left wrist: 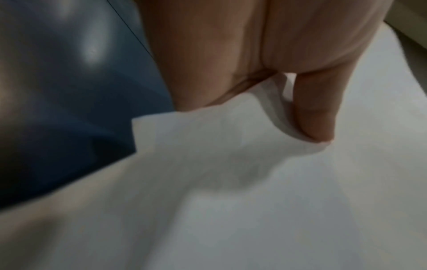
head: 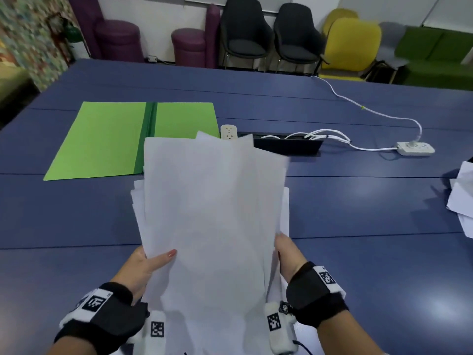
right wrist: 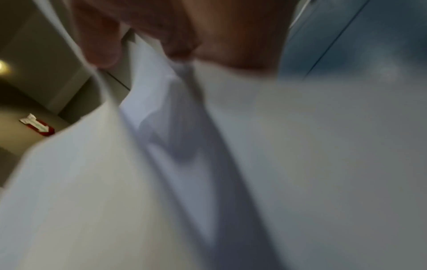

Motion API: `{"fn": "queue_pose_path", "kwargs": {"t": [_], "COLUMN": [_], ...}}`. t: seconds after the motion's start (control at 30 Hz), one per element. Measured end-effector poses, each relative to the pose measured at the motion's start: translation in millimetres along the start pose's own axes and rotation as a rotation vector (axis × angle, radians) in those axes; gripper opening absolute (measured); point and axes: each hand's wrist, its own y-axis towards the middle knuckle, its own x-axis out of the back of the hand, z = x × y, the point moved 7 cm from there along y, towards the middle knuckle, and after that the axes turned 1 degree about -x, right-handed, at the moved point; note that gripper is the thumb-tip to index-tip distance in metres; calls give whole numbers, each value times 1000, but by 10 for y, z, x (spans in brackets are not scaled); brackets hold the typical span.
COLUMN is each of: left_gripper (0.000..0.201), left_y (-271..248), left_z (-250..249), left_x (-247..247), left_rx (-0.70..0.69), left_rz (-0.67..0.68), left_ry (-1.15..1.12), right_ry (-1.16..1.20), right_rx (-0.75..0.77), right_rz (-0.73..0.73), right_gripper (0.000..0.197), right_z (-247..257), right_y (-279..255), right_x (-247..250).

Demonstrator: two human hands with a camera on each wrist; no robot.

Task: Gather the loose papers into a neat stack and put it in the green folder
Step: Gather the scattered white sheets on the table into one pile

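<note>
Both hands grip my sheaf of loose white paper sheets (head: 212,213): my left hand (head: 143,265) pinches its left edge with the thumb lying on top, and my right hand (head: 288,252) clasps its right edge, thumb over the sheets in the right wrist view. Uneven at the far end, the sheets are raised between my hands above the blue table (head: 358,206). Beyond my left hand, the flat green paper folder (head: 102,142) lies open. Past my right hand sit a white power strip (head: 416,148) and more white sheets (head: 463,198).
</note>
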Motion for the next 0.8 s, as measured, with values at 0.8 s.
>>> {"fn": "queue_pose_path", "kwargs": {"t": [0.8], "left_gripper": [93], "left_y": [-34], "left_z": [15], "left_x": [94], "left_rx": [-4], "left_rz": [14], "left_ry": [-8], "right_ry": [-689], "right_rx": [40], "right_rz": [-311], "right_gripper": [8], "right_z": [54], "right_y": [155], "right_x": [176]}}
